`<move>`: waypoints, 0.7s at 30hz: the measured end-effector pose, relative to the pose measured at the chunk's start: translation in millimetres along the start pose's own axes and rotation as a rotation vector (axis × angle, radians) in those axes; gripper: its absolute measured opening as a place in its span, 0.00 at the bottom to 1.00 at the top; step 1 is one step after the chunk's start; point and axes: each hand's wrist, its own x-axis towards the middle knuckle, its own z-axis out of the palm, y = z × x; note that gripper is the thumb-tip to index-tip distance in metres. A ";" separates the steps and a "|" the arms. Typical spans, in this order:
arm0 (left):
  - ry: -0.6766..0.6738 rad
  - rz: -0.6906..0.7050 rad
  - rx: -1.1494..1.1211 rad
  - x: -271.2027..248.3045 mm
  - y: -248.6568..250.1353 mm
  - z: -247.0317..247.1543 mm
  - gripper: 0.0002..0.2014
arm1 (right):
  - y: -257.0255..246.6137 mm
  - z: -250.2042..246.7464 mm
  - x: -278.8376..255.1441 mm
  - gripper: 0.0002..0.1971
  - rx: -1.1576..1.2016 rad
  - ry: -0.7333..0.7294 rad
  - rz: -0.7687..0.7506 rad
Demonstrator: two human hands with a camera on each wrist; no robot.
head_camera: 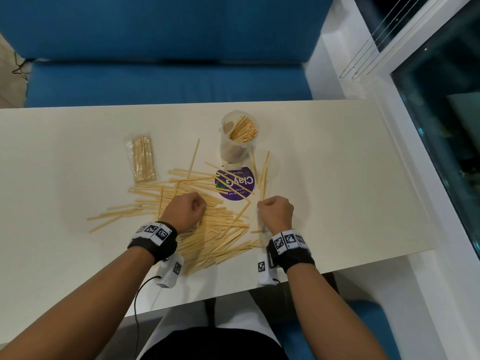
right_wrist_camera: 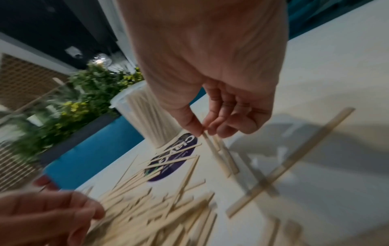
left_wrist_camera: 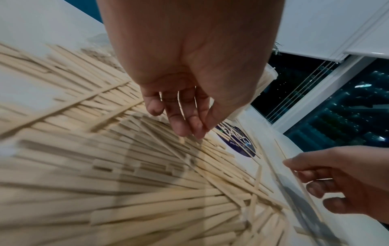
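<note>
The left hand (head_camera: 185, 211) hangs over the big heap of thin pale wooden sticks (head_camera: 220, 229) that lies on the white tabletop (head_camera: 337, 165). Its fingers (left_wrist_camera: 179, 119) bend down and the tips touch the top of the heap. I cannot tell if they pinch a stick.

The right hand (head_camera: 276, 211) is just beside the heap, at its right edge. Its thumb and fingertips (right_wrist_camera: 210, 123) pinch the top end of one thin wooden stick (right_wrist_camera: 214, 153). The stick slants down, and its low end is at the tabletop.

A tall clear plastic cup (head_camera: 237, 141) stands at the far side of the heap with more sticks in it. Just in front of the cup is a round purple sticker (head_camera: 235, 184) with a few loose sticks on top. A clear packet of sticks (head_camera: 142, 158) lies flat to the left. A blue sofa (head_camera: 155, 81) is behind the tabletop.
</note>
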 end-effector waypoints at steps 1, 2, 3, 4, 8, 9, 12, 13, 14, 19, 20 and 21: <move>0.004 -0.010 -0.005 -3.0 -4.3 -2.3 0.04 | 1.5 3.9 -6.3 0.05 0.006 -0.015 -0.041; 0.012 -0.021 -0.008 -6.1 -8.0 -4.0 0.04 | 1.4 8.5 -14.1 0.03 0.008 -0.038 -0.087; 0.024 -0.030 -0.005 -9.2 -11.7 -5.5 0.04 | 1.2 14.7 -21.1 0.02 -0.001 -0.076 -0.134; 0.040 -0.040 0.001 -12.8 -15.0 -6.8 0.04 | 0.7 22.0 -27.9 0.01 -0.030 -0.123 -0.186; 0.079 -0.123 0.047 -25.8 -29.7 -12.8 0.06 | -10.9 52.5 -47.3 0.02 -0.406 -0.260 -0.458; 0.087 -0.145 0.058 -28.5 -34.0 -14.9 0.07 | -13.9 59.5 -50.0 0.02 -0.494 -0.280 -0.525; 0.085 -0.166 0.057 -37.1 -45.4 -23.2 0.08 | -19.4 74.0 -55.6 0.03 -0.606 -0.277 -0.657; 0.077 -0.159 0.045 -39.3 -47.9 -25.9 0.08 | -20.6 75.4 -56.3 0.06 -0.607 -0.260 -0.669; 0.071 -0.147 0.031 -41.7 -49.7 -28.3 0.08 | -21.6 75.8 -56.6 0.09 -0.593 -0.241 -0.671; 0.064 -0.114 -0.009 -47.2 -57.8 -36.1 0.07 | -28.7 83.8 -63.2 0.29 -0.593 -0.259 -0.761; 0.067 -0.113 -0.018 -48.4 -59.3 -36.7 0.07 | -29.5 87.6 -65.6 0.30 -0.630 -0.263 -0.799; 0.071 -0.113 -0.027 -49.7 -60.6 -37.0 0.07 | -30.7 91.7 -66.7 0.29 -0.662 -0.261 -0.830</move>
